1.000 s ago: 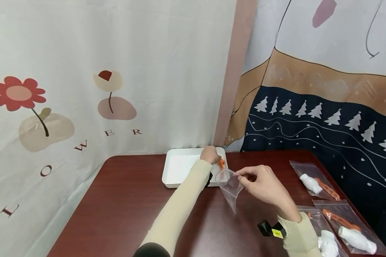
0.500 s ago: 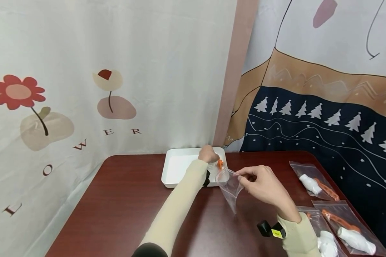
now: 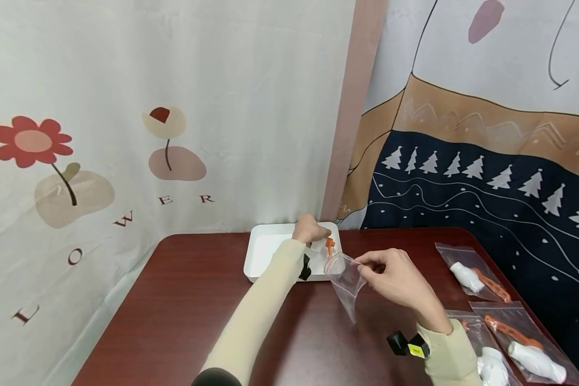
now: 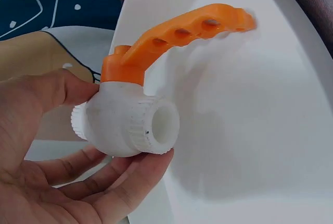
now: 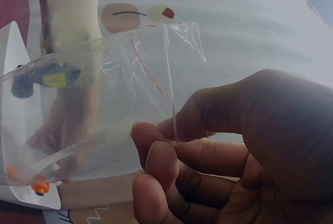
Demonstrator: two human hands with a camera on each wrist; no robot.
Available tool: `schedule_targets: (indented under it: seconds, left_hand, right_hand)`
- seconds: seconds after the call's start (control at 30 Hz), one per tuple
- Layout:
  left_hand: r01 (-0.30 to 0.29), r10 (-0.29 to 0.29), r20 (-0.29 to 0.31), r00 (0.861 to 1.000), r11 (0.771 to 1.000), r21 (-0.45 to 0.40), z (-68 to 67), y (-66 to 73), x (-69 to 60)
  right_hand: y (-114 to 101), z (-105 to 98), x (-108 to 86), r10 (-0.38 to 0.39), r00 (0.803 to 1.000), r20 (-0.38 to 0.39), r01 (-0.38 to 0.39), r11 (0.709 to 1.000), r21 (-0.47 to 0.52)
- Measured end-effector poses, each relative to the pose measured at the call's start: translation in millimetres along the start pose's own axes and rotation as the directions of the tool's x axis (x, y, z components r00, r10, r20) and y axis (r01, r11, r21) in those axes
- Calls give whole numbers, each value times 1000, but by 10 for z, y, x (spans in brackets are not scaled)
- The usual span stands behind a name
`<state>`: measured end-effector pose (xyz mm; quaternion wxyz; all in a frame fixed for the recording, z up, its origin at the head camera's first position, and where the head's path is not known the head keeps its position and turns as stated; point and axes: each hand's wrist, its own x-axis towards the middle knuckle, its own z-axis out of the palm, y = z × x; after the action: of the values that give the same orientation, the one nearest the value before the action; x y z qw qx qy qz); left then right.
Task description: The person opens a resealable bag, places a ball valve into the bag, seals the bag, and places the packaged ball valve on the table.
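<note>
In the left wrist view my left hand (image 4: 78, 182) grips a white plastic ball valve (image 4: 117, 120) by its body, thumb on one side and fingers beneath. Its orange lever handle (image 4: 182, 28) points out over the white tray (image 4: 250, 146). From the head view, the left hand (image 3: 310, 229) is above the right part of the tray (image 3: 265, 252). My right hand (image 3: 395, 279) pinches the edge of a clear zip bag (image 3: 346, 281), which hangs with its mouth spread just in front of the tray. Through the bag (image 5: 119, 99), the left arm shows in the right wrist view.
On the right of the dark red table (image 3: 183, 311) lie several clear bags, each with a white and orange valve: one at the back (image 3: 468, 276), one nearer (image 3: 535, 359), another beside it (image 3: 492, 367). A printed curtain (image 3: 251, 107) hangs behind the table.
My left hand has shifted slightly left and up over the tray, and more of the orange handle shows. The right hand and the bag stay nearly still.
</note>
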<state>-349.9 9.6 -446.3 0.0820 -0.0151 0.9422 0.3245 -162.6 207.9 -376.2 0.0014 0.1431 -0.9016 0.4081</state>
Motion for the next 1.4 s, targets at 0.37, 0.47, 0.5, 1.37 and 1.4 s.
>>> schedule_targets:
  seconds: [0.37,0.47,0.5,1.37,1.4]
  left_hand:
    - [-116,115,-18,993,972,-206,-122,-149,-92]
    - [-137,135,-26,990,956,-257,-166,-172,-123]
    - [-142,140,-26,990,952,-272,-176,-180,-126]
    - [-288,235,-167,958,804,-520,-490,-362,-627]
    - [-296,240,-173,955,795,-529,-507,-362,-663]
  right_hand:
    - [14,-4,4,26,1000,12,-26,1000,-1]
    - [6,-5,3,36,999,21,-36,999,4]
    - [4,-5,3,36,999,22,-36,999,3]
    - [-6,27,18,17,999,48,-17,1000,3]
    - [-7,29,18,17,999,51,-17,1000,8]
